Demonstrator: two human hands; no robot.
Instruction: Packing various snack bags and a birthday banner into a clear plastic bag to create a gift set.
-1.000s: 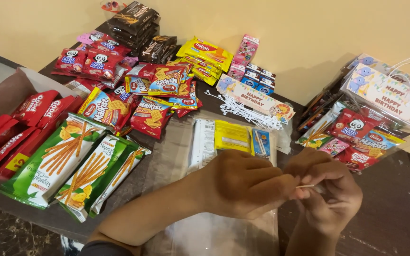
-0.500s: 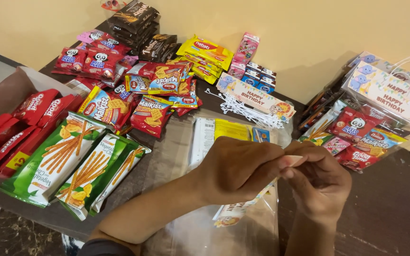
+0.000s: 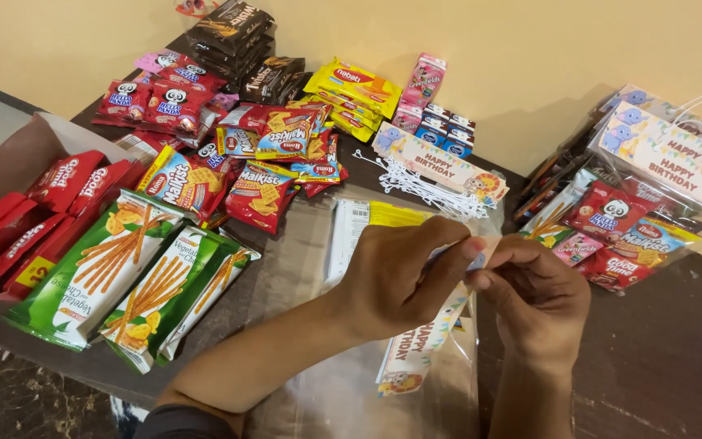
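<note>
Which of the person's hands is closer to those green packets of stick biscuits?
Left. The left hand is right of the green stick-biscuit packets, across a strip of clear plastic; the right hand lies farther right, beyond the left.

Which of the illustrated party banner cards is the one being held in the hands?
The card strip hanging below both hands, pinched at its top by the left hand and right hand. The other loose card lies flat on the table beside the white strings.

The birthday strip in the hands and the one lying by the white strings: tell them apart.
The held strip hangs down from both hands, left hand and right hand, over a clear bag; the lying strip rests flat on the table, untouched. The held one is partly hidden by fingers; the lying one shows whole. Both are pale with animal pictures.
</note>
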